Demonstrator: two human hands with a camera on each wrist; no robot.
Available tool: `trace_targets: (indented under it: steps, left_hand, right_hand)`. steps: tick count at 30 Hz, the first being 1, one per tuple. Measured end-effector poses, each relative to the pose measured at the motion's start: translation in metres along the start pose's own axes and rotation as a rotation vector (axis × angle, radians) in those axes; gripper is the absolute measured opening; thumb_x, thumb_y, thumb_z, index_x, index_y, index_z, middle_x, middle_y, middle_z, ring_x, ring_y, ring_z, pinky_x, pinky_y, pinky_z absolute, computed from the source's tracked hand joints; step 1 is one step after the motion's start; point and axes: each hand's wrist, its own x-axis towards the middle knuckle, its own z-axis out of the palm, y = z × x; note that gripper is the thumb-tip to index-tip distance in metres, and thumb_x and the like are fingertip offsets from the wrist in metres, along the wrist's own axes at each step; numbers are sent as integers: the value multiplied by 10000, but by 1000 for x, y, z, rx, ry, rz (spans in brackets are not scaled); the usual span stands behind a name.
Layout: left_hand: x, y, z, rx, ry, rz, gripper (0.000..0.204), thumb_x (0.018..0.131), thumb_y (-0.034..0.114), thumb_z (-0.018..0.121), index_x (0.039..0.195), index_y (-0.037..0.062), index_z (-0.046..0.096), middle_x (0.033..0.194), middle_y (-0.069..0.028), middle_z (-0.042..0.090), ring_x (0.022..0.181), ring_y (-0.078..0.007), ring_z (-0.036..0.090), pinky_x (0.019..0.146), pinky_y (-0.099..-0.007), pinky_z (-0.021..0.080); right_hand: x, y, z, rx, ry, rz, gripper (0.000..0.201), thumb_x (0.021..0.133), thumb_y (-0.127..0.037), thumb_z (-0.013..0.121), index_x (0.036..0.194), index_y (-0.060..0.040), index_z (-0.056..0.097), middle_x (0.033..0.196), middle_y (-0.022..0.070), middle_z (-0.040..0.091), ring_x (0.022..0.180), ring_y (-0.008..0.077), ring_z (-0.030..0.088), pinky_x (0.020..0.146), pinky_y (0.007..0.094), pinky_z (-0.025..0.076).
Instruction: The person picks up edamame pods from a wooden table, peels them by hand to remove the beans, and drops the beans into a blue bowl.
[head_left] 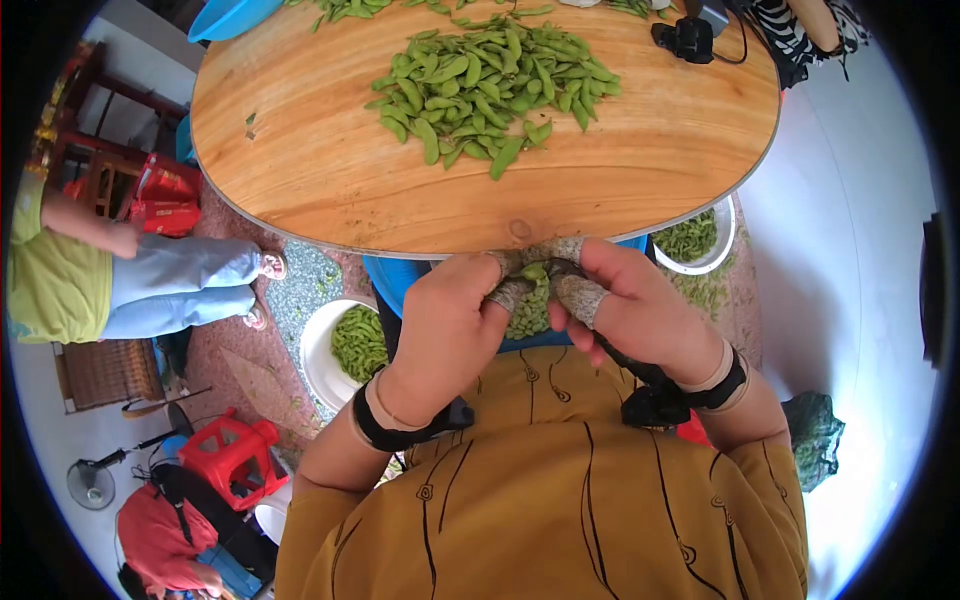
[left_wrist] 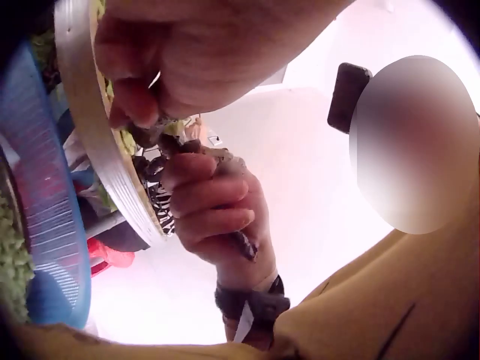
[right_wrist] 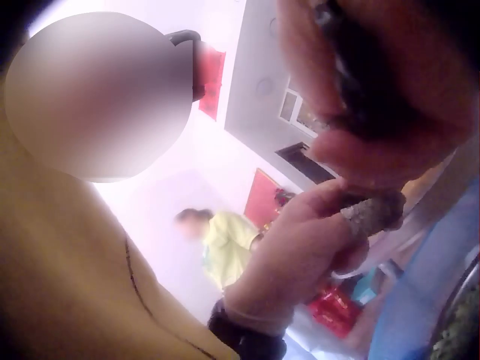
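The left hand [head_left: 455, 305] pinches a small green bean pod [head_left: 536, 272] just beside the right hand [head_left: 640, 305], which grips a dark slender tool [left_wrist: 246, 246]

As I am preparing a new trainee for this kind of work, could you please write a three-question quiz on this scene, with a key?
1. True or false: the left hand and the right hand are close together at the near edge of the wooden table.

2. What is heaped on that table: (a) potatoes, (b) edamame pods, (c) carrots?

3. Fill in the colour: each hand wears ___ finger wraps.

Key: 1. True. 2. (b). 3. Grey.
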Motion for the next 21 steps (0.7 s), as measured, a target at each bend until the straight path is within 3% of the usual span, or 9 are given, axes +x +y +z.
trace_targets:
  steps: [2, 6, 8, 9, 11, 15, 17, 18, 21]
  left_hand:
    - [0, 3, -3, -498, -111, -298, 242, 769, -56, 530, 998, -9, 591, 757, -101, 610, 592, -161, 610, 531, -284, 488]
    - [-1, -1, -6, -863, -181, -444, 219, 836, -1, 538, 1046, -7, 597, 794, -62, 615, 538, -129, 549, 481, -257, 441]
    - [2, -2, -11, -1363, -339, -660, 212, 882, 42, 524, 1083, -2, 576, 824, -41, 601, 511, -97, 485, 458, -220, 389]
    - [2, -9, -14, -1361, -342, -662, 212, 882, 42, 524, 1083, -2, 576, 824, -41, 601, 511, -97, 485, 458, -220, 389]
    - [-1, -24, -16, -1843, -627, -661, 251, 884, 63, 549, 1129, 10, 550, 820, -51, 590, 523, -88, 476, 466, -206, 378]
    - [-5, -24, 1, -1807, -565, -602, 274, 893, 36, 494, 1165, 10, 521, 809, -45, 581, 528, -90, 473, 471, -221, 385]
    - [-2, -12, 5, -1109, -329, -380, 205, 861, 1, 488, 1060, 4, 537, 803, -49, 581, 529, -95, 479, 469, -242, 395]
    - [-6, -17, 10, -1109, -327, -383, 205, 861, 1, 488, 1060, 4, 537, 803, -49, 581, 529, -95, 479, 469, -242, 395]
    - [-14, -27, 18, -689, -257, -192, 241, 887, 61, 551, 1121, 5, 539, 786, -54, 591, 608, -125, 526, 528, -271, 428]
  right_hand:
    - [0, -2, 2, -21, 12, -29, 164, 904, -66, 444, 1019, -31, 555, 779, 11, 586, 555, 66, 530, 451, 212, 466]
    - [0, -3, 2, -34, 18, -25, 182, 910, -73, 453, 1038, -30, 574, 778, 14, 588, 548, 64, 525, 445, 208, 458]
    - [-2, -5, -4, 86, -44, -1, 189, 917, -88, 458, 1051, -33, 580, 774, 12, 586, 552, 62, 525, 440, 205, 451]
    - [-4, -5, -6, 205, -105, 21, 196, 925, -103, 464, 1064, -37, 586, 769, 10, 585, 556, 60, 524, 436, 202, 445]
    - [-6, -6, -8, 224, -136, 44, 206, 927, -109, 463, 1076, -39, 588, 763, 6, 582, 562, 58, 524, 435, 200, 442]
    - [-6, -10, -3, 116, -68, 38, 211, 923, -99, 451, 1072, -37, 588, 751, 2, 579, 578, 56, 526, 438, 202, 445]
    - [-3, -7, -5, 85, -49, 51, 210, 915, -91, 450, 1065, -32, 586, 756, 5, 583, 585, 59, 537, 445, 204, 455]
    - [-1, -6, -5, 51, -36, 66, 209, 908, -83, 450, 1058, -28, 585, 761, 8, 586, 592, 63, 548, 453, 206, 466]
    - [0, -6, -2, -56, -16, 71, 220, 880, -63, 442, 1045, -19, 582, 772, 16, 594, 609, 75, 574, 469, 211, 489]
